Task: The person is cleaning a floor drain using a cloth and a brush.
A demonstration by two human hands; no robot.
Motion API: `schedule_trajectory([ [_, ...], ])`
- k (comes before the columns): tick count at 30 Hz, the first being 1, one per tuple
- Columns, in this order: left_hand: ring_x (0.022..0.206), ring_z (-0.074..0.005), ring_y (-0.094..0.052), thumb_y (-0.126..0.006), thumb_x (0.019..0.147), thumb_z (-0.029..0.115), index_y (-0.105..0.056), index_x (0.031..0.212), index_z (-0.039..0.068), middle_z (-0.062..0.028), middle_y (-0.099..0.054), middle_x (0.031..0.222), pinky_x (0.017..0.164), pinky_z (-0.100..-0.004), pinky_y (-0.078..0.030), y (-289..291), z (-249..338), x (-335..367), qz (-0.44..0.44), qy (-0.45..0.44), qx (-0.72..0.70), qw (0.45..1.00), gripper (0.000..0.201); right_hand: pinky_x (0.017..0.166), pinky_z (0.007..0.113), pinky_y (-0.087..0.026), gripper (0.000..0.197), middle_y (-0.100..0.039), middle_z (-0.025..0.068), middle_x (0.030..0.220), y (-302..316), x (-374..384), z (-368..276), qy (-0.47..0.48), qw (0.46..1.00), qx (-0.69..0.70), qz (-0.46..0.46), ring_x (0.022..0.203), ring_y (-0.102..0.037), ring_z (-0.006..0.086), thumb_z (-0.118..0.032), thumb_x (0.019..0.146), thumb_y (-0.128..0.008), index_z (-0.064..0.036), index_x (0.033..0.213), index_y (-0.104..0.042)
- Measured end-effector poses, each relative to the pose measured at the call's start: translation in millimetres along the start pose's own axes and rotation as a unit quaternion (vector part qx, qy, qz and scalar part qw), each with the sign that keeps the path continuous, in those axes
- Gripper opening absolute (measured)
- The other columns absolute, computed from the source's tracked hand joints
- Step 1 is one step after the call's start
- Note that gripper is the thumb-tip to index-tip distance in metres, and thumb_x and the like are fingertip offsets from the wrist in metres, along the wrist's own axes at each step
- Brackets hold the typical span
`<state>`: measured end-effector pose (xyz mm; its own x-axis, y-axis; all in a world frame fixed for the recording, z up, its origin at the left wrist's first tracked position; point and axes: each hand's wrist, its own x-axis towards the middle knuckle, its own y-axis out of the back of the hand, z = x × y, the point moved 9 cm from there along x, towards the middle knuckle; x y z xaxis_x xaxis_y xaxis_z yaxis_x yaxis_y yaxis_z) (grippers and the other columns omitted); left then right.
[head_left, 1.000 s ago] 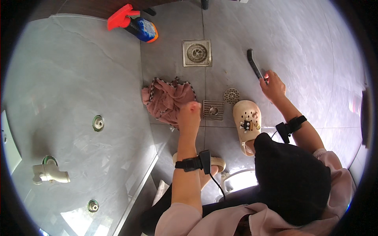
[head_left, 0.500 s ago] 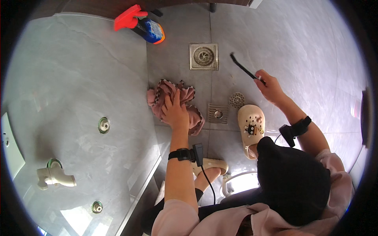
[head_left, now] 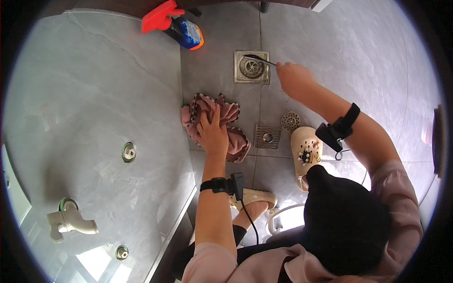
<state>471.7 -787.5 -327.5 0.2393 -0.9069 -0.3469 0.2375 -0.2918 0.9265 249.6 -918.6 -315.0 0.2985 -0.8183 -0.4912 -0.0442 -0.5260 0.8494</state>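
My right hand (head_left: 295, 79) grips a slim black brush (head_left: 259, 59) by its handle. Its head lies over the upper part of the square metal floor drain (head_left: 238, 76); whether the tip touches the drain is hard to see. My left hand (head_left: 213, 137) rests on a crumpled pinkish-brown cloth (head_left: 197, 113) with a checked edge, fingers spread over the folds. Between my hands lie a slotted square drain cover (head_left: 260, 141) and a round perforated strainer (head_left: 290, 121), side by side on the grey tile.
A spray bottle (head_left: 189, 34) with a red trigger stands at the far left of the floor. My beige clogs (head_left: 306, 151) are close to the drain parts. On the left wall are a white pipe elbow (head_left: 71, 220) and capped fittings (head_left: 129, 152). A dark cabinet edge runs along the far side.
My right hand has moved forward and left, bringing the brush from above bare tile to over the floor drain. My left hand stays on the cloth. The view has shifted slightly.
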Motion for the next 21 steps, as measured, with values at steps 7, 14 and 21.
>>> schedule_trajectory([
  [7,0.11,-0.0345,-0.036,-0.063,0.073,0.019,-0.038,0.127,0.036,-0.0116,-0.032,0.128,0.092,-0.0452,-0.032,-1,-7,6,-0.023,0.012,0.023,0.999,0.062,0.065,0.035,-0.049,0.014,-0.062,0.0135,0.086,6,4,-28,0.14,0.983,-0.119,-0.001,0.08,-0.061,0.0269,-0.007,0.069,-0.056,-0.0045,0.082,-0.06],
  [14,0.109,-0.0306,-0.038,-0.063,0.073,0.022,-0.035,0.127,0.038,-0.0071,-0.03,0.129,0.09,-0.0459,-0.034,0,-8,6,-0.002,0.0,0.033,0.999,0.063,0.066,0.035,-0.049,0.014,-0.062,0.0124,0.088,13,7,-22,0.082,0.991,-0.094,-0.049,0.081,-0.061,0.0279,-0.006,0.069,-0.056,-0.0055,0.081,-0.062],
  [21,0.113,-0.0349,-0.032,-0.062,0.074,0.019,-0.035,0.128,0.038,-0.0111,-0.028,0.13,0.093,-0.0479,-0.03,-1,-9,3,-0.044,0.031,0.024,0.998,0.064,0.066,0.037,-0.049,0.013,-0.063,0.0107,0.083,12,7,-24,0.154,0.972,-0.159,-0.078,0.082,-0.061,0.0277,-0.006,0.069,-0.057,-0.0059,0.081,-0.063],
])
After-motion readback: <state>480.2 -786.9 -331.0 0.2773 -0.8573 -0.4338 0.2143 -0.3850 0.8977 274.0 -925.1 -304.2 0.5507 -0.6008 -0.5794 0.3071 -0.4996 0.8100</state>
